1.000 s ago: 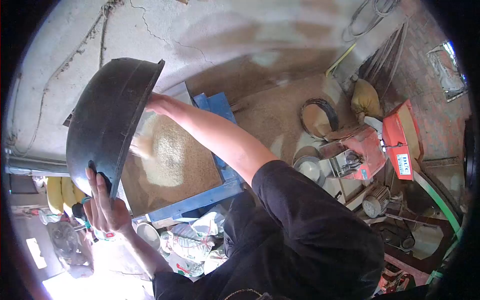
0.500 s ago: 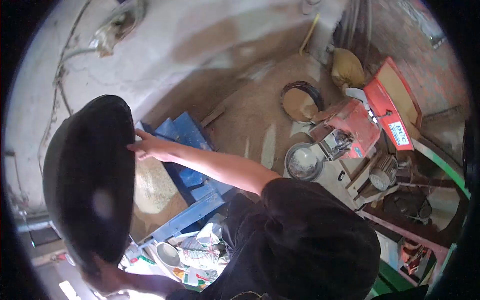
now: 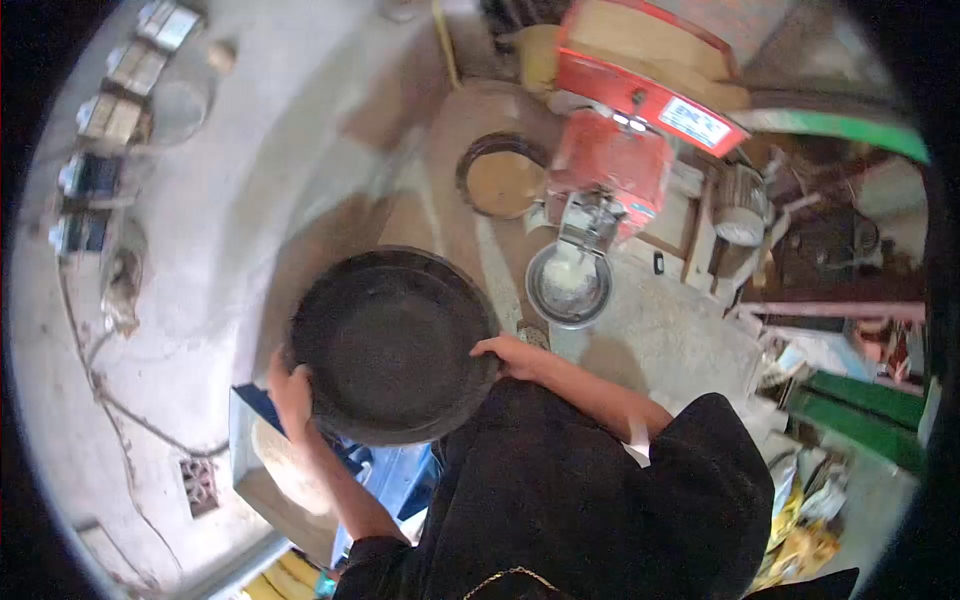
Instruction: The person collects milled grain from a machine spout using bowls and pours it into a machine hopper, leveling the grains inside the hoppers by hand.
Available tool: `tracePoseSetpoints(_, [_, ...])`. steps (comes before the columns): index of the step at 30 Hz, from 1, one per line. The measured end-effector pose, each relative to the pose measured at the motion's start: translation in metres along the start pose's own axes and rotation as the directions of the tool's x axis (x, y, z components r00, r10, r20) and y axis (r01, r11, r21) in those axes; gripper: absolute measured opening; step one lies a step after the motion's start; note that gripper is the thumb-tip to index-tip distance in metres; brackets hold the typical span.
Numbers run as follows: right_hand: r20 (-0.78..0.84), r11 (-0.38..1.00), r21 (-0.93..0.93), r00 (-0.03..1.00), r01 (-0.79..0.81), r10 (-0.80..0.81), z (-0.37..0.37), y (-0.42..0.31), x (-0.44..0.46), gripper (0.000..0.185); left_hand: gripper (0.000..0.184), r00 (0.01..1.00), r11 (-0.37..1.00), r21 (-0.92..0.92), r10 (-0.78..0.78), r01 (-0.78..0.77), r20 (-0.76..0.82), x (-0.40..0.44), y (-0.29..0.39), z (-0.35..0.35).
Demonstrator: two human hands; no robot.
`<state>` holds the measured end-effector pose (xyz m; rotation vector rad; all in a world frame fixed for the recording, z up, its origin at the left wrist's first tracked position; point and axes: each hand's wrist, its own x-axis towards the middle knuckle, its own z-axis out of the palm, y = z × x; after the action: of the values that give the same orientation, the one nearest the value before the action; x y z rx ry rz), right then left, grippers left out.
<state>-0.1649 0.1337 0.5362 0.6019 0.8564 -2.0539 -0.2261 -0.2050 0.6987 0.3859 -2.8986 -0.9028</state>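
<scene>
A large round black basin [image 3: 392,345] is held level in front of my body, its dark inside facing up with nothing visible in it. My left hand [image 3: 291,395] grips its left rim, the thumb over the edge. On the right rim, my right hand [image 3: 508,355] is closed with the thumb on top. Below and left of the basin, a blue-framed bin [image 3: 285,530] holds pale grainy material [image 3: 292,465].
A red machine [image 3: 612,165] stands ahead, with a metal bowl [image 3: 569,285] of white powder under its spout. Beside it is a dark round tub [image 3: 503,180] of brown material. A motor [image 3: 740,205] and green beam [image 3: 855,405] lie right; switch boxes [image 3: 110,118] line the left wall.
The basin has turned from tipped on its side over the bin to level, and moved right, towards the machine. My view has swung right. My right hand now holds its rim.
</scene>
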Motion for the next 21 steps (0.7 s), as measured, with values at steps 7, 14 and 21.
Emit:
tracePoseSetpoints(7, [-0.163,0.986,0.145,0.985,0.081,-0.057,-0.121,0.008,0.002,0.025,0.048,0.933,0.924,-0.335,-0.058,0.185,0.355,0.029,0.056,0.147])
tracePoseSetpoints(14, [-0.033,0.959,0.236,0.988,0.157,-0.154,-0.158,-0.004,-0.002,0.039,0.047,0.918,0.935,-0.256,-0.137,0.243,0.371,0.037,0.056,0.211])
tracePoseSetpoints(21, [-0.229,0.977,-0.114,0.952,0.180,-0.202,-0.173,-0.010,-0.017,0.040,0.031,0.925,0.917,-0.383,0.044,0.113,0.377,0.056,-0.034,0.297])
